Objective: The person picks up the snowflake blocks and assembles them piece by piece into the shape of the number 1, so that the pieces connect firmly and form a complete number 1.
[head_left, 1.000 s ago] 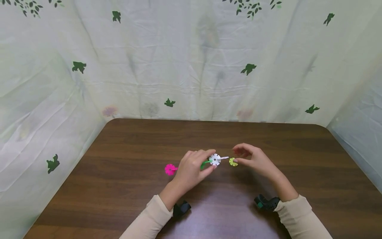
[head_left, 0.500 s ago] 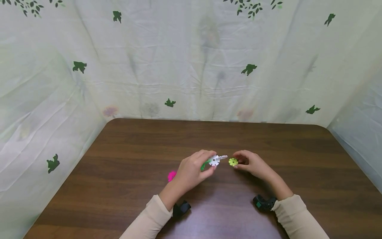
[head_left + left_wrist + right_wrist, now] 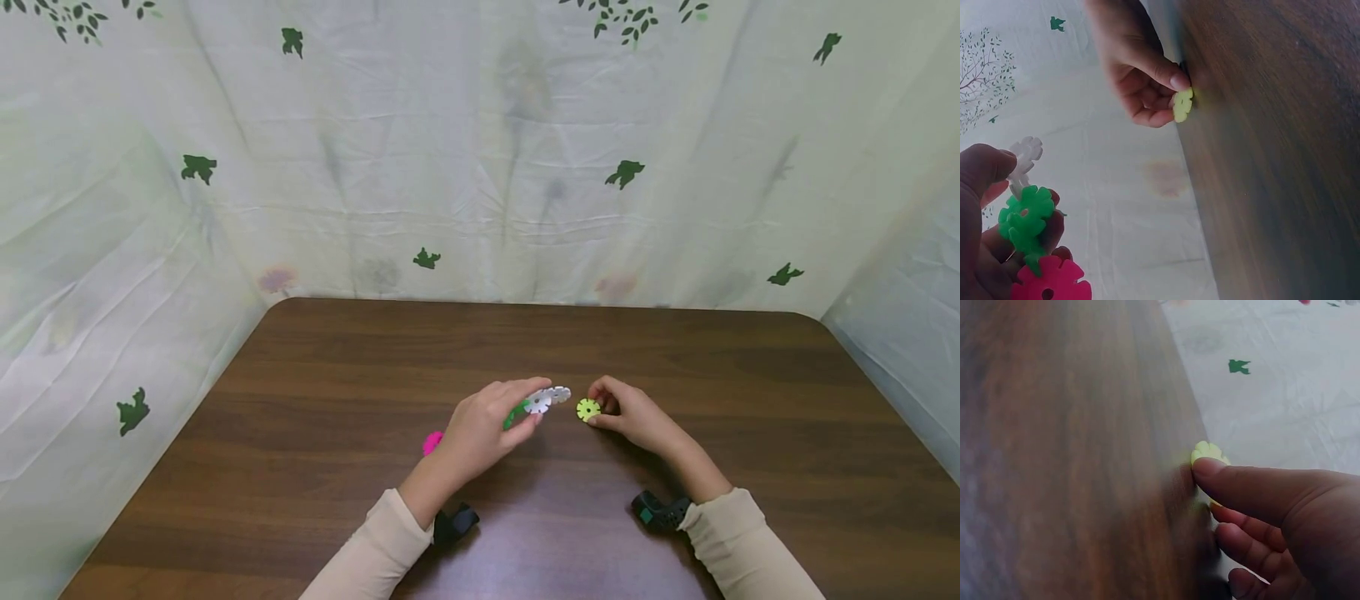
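My left hand (image 3: 480, 427) grips a chain of joined flower-shaped plastic discs above the table. White discs (image 3: 537, 403) stick out past its thumb and fingertips. Green discs (image 3: 1025, 212) lie along the fingers in the left wrist view, and a pink disc (image 3: 1054, 280) hangs at the chain's near end. To the right, my right hand (image 3: 633, 412) pinches a single yellow-green disc (image 3: 588, 409) between thumb and fingers. That disc stands a short gap away from the white end of the chain. In the right wrist view the thumb covers part of the yellow disc (image 3: 1207, 452).
Both hands are over a dark brown wooden table (image 3: 360, 358). A pale curtain (image 3: 480, 167) with green bird prints hangs behind it and at the sides. Black wrist straps (image 3: 660, 510) sit below the cuffs.
The white end of the chain has turned so its discs show broader faces. The pink disc has slipped mostly behind the left hand. My right hand has shifted slightly, its fingers drawing in around the yellow disc.
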Motion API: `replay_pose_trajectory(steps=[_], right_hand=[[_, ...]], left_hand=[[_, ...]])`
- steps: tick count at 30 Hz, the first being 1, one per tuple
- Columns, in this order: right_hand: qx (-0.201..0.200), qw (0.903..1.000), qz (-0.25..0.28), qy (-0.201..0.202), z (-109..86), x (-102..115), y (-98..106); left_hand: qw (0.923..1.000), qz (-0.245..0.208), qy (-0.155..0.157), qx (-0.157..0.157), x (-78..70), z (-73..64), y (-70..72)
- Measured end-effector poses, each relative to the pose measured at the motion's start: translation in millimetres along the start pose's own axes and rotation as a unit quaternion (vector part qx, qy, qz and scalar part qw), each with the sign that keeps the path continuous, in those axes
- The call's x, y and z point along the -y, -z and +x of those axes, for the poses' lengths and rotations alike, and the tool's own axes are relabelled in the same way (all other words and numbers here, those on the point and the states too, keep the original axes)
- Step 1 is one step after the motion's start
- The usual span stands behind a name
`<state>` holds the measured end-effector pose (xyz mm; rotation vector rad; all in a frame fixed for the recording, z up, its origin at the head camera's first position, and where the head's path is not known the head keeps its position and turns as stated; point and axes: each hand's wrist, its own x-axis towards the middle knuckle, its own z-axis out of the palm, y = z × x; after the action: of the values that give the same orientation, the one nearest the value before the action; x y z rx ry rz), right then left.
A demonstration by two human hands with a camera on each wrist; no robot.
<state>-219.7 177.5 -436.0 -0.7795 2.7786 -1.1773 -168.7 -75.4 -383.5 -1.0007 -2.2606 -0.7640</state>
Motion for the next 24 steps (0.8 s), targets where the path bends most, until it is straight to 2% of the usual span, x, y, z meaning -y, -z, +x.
replay_pose_trajectory(steps=[6, 13, 17, 24], right_hand=[[0.004, 0.9996, 0.026, -0.001, 0.4, 4.4, 2.2], [-0.021, 0.9935, 0.11, -0.021, 1.5, 14.4, 11.5], [-0.039, 0.9872, 0.154, -0.008, 0.8, 23.6, 18.8], [-0.042, 0.9765, 0.21, 0.022, -2.0, 41.8, 26.4]], left_hand=[[0.9999, -0.008, 0.005, 0.009, 0.4, -0.9, -0.2], [0.9996, -0.007, 0.018, 0.02, 1.5, -2.4, -0.7], [0.9988, -0.025, 0.028, 0.032, 2.5, -2.4, -0.1], [0.9956, -0.065, 0.047, 0.049, 4.0, -1.7, -0.3]])
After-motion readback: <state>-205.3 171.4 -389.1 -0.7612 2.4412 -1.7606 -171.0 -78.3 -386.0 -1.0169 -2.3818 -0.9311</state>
